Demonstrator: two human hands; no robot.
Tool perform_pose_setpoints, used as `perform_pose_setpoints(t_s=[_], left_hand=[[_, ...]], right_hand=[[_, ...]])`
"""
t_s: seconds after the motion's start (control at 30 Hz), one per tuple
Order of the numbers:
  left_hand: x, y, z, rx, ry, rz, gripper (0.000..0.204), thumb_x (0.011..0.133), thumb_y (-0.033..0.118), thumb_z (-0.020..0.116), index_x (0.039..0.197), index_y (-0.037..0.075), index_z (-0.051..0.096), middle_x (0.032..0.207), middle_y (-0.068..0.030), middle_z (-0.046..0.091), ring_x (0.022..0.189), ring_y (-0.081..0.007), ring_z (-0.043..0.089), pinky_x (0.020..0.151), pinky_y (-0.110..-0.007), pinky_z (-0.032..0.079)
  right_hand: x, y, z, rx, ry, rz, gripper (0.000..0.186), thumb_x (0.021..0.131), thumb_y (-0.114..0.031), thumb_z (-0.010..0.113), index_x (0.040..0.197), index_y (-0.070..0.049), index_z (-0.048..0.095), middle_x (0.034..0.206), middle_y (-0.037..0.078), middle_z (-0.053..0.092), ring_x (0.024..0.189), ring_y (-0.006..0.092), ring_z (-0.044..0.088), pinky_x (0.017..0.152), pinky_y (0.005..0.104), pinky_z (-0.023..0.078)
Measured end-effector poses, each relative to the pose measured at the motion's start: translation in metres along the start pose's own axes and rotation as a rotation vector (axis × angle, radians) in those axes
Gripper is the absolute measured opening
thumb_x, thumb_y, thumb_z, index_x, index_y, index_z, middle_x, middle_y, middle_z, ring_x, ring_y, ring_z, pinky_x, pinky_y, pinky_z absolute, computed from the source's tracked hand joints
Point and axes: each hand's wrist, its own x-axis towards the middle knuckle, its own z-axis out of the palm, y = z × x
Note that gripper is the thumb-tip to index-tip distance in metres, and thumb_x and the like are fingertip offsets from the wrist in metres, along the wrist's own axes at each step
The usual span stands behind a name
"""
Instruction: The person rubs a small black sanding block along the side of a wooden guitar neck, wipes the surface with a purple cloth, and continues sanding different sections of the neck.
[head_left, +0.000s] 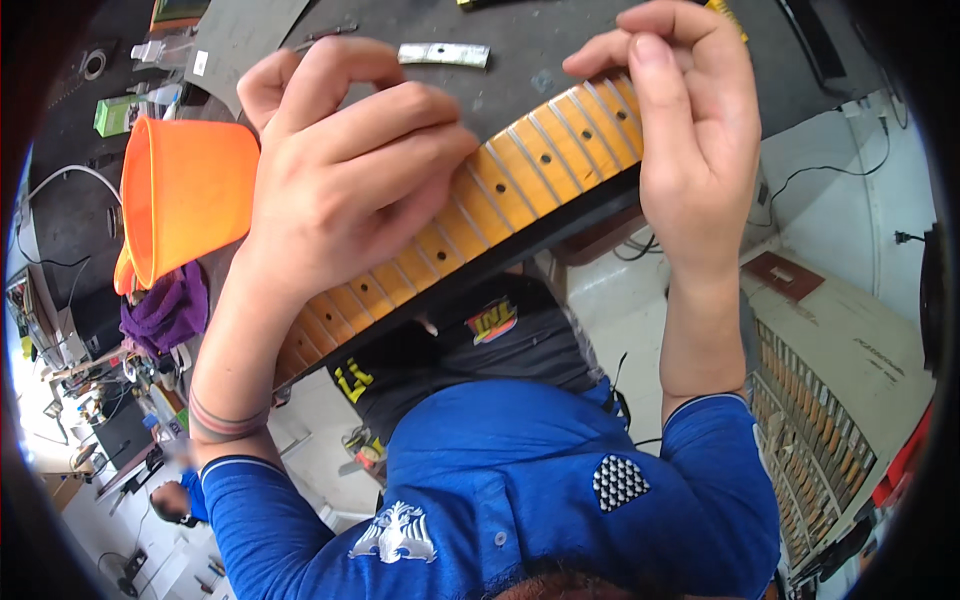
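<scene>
A guitar neck (540, 160) with an amber fretboard, metal frets and dark dots runs diagonally from lower left to upper right. My left hand (350, 160) is over its middle, fingers bent and closed; index and thumb come together low at the fretboard. Whatever lies between those tips is hidden. My right hand (695, 130) is at the neck's upper right end, fingers curled, the thumb pressed toward them. I cannot make out anything in that pinch. Just beyond the neck, a short silver metal strip (445, 54) lies on the dark grey bench top (540, 60).
An orange bucket-like container (190, 200) lies left of my left arm, near a purple cloth (165, 310). A green and white box (118, 116) is farther left. At right stands a rack with rows of files or similar tools (800, 430). Another person (180, 500) is at lower left.
</scene>
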Motion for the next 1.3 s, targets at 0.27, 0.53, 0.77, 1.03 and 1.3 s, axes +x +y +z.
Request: perform_pose_setpoints(t_s=[0.27, 0.53, 0.77, 1.03, 1.3], left_hand=[[-0.005, -0.003, 0.001, -0.058, 0.032, -0.102, 0.028, 0.069, 0.005, 0.083, 0.095, 0.013, 0.08, 0.1, 0.002, 0.075, 0.101, -0.0236, 0.063, 0.093, -0.041, 0.038], [0.005, -0.003, 0.003, -0.046, 0.009, -0.098, 0.024, 0.075, 0.007, 0.084, 0.097, 0.015, 0.08, 0.1, 0.004, 0.073, 0.102, -0.0231, 0.063, 0.093, -0.042, 0.037], [0.022, 0.0, 0.0, -0.073, 0.027, -0.087, 0.022, 0.079, 0.005, 0.085, 0.1, 0.012, 0.08, 0.102, 0.0002, 0.074, 0.105, -0.0246, 0.064, 0.097, -0.04, 0.039], [0.052, 0.02, 0.022, -0.065, 0.087, -0.036, 0.026, 0.075, 0.009, 0.086, 0.1, 0.014, 0.08, 0.103, 0.001, 0.074, 0.106, -0.0245, 0.065, 0.094, -0.04, 0.04], [0.059, 0.042, 0.031, -0.082, 0.049, 0.013, 0.026, 0.073, 0.015, 0.084, 0.099, 0.015, 0.081, 0.105, 0.0039, 0.075, 0.104, -0.0218, 0.066, 0.092, -0.043, 0.036]], right_hand=[[-0.004, -0.011, -0.04, -0.36, 0.03, -0.105, 0.008, 0.107, -0.003, 0.063, 0.111, -0.001, 0.07, 0.098, 0.001, 0.069, 0.089, 0.0079, 0.063, 0.078, 0.0248, 0.051], [0.003, -0.008, -0.038, -0.445, 0.04, -0.023, 0.006, 0.102, -0.005, 0.069, 0.107, -0.002, 0.072, 0.089, 0.002, 0.068, 0.073, 0.0103, 0.061, 0.067, 0.0265, 0.049], [0.002, -0.013, -0.041, -0.517, -0.017, -0.103, 0.004, 0.099, -0.003, 0.068, 0.101, -0.002, 0.072, 0.089, 0.007, 0.069, 0.075, 0.0186, 0.065, 0.069, 0.0318, 0.051], [0.003, -0.017, -0.053, -0.56, -0.163, -0.173, 0.007, 0.098, 0.004, 0.066, 0.102, 0.003, 0.072, 0.092, 0.007, 0.068, 0.081, 0.0147, 0.064, 0.075, 0.0279, 0.05], [0.007, -0.013, -0.055, -0.518, -0.178, -0.22, 0.01, 0.094, 0.007, 0.067, 0.101, 0.003, 0.073, 0.091, 0.01, 0.069, 0.082, 0.0212, 0.067, 0.077, 0.0315, 0.052]])
